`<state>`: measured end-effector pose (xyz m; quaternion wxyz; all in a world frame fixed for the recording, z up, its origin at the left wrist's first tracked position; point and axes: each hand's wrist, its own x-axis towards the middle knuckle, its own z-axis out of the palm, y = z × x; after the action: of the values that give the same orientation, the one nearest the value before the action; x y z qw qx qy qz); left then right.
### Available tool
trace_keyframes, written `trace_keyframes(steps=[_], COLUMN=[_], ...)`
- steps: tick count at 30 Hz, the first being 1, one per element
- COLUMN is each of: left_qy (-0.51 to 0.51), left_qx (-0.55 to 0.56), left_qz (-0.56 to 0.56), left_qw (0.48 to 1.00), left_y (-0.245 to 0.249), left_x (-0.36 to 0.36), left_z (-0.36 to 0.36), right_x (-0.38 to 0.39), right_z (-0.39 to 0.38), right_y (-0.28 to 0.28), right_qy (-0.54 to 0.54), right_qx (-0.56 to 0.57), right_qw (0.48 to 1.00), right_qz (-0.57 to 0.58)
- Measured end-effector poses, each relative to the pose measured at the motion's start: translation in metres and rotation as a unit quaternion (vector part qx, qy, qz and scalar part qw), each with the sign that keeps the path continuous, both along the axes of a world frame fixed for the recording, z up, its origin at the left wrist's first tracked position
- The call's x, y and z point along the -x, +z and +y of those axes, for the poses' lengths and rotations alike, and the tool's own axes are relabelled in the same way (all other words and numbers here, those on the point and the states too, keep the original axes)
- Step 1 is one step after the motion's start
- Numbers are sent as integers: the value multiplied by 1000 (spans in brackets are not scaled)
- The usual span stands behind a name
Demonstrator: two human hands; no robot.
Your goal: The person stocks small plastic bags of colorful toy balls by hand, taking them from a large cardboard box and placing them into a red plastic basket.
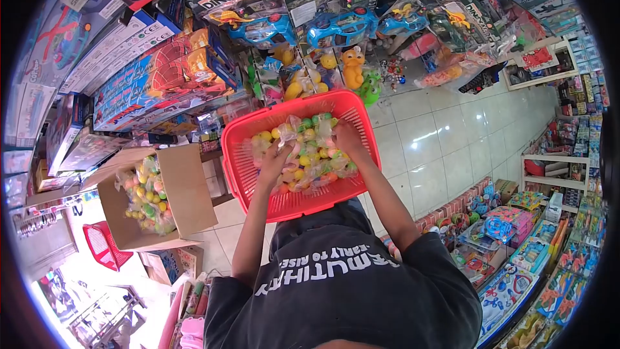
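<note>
A red plastic basket with slotted walls is tilted in front of my body. Inside lies a heap of clear plastic bags filled with small yellow, green and orange balls. My left hand reaches over the basket's left part, its curled fingers gripping the clear plastic of one bag. At the right side of the heap, my right hand points down among the bags. Its fingertips are hidden there, so whether it grips anything does not show.
An open cardboard box holding similar bags of balls stands to the left. Packaged toys hang ahead, beside stacked toy boxes. Tiled floor lies to the right, bordered by a low toy display. Another red basket is at lower left.
</note>
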<state>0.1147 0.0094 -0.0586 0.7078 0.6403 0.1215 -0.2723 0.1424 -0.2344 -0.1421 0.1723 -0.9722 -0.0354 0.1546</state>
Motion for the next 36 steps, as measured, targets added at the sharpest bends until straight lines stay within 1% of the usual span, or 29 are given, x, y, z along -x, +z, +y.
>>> trace_keyframes(steps=[1,3,7,9,10,12,16,18,19,20,21,22,24,25,27,32,34,35,36], left_qy=[1,15,6,19,18,33,47,-33,-36,-56,-76,-79,-112,-115,-136,-155,-168,-193,-215], left_qx=[-1,7,-8,-6,-7,-12,-9,20,21,-59,-137,-136,-161,-159,-148,-109,-95,-203,-306], left_qz=[0,-6,-10,7,7,-32,-71,-114,-114,-179,-243,-244,-304,-305,-338,-367,-383,-433,-477], left_qw=[1000,1000,1000,1000,1000,999,996,993,993,980,957,957,932,932,919,911,903,857,795], left_y=[-1,-1,2,0,-3,-10,-30,-46,-53,-60,-62,-65,-70,-74,-81,-89,-82,-78,-75], left_x=[-1,-1,-7,-8,-9,-13,-28,-38,-41,-44,-48,-52,-59,-62,-66,-73,-73,-69,-66], left_z=[-3,-8,-17,-23,-26,-34,-51,-55,-59,-65,-70,-76,-86,-91,-100,-119,-124,-125,-127], right_x=[2,8,11,12,13,15,23,26,27,28,29,29,31,33,37,37,35,34,33], right_z=[0,-1,-3,-1,1,3,6,5,4,4,4,4,4,3,2,2,4,4,3], right_y=[0,0,2,8,14,24,21,18,19,19,19,20,18,17,17,29,33,35,35], right_qy=[1,7,32,79,78,72,78,88,86,82,77,74,72,69,63,56,61,61,61], right_qx=[-1,19,9,42,41,38,52,55,55,47,39,39,35,36,20,19,26,27,27], right_qw=[1000,998,999,996,996,997,996,995,995,996,996,997,997,997,995,998,997,998,997], right_qz=[0,-57,-36,-20,-19,15,-11,-10,-10,-5,0,-1,-10,-10,-77,-37,-28,2,32])
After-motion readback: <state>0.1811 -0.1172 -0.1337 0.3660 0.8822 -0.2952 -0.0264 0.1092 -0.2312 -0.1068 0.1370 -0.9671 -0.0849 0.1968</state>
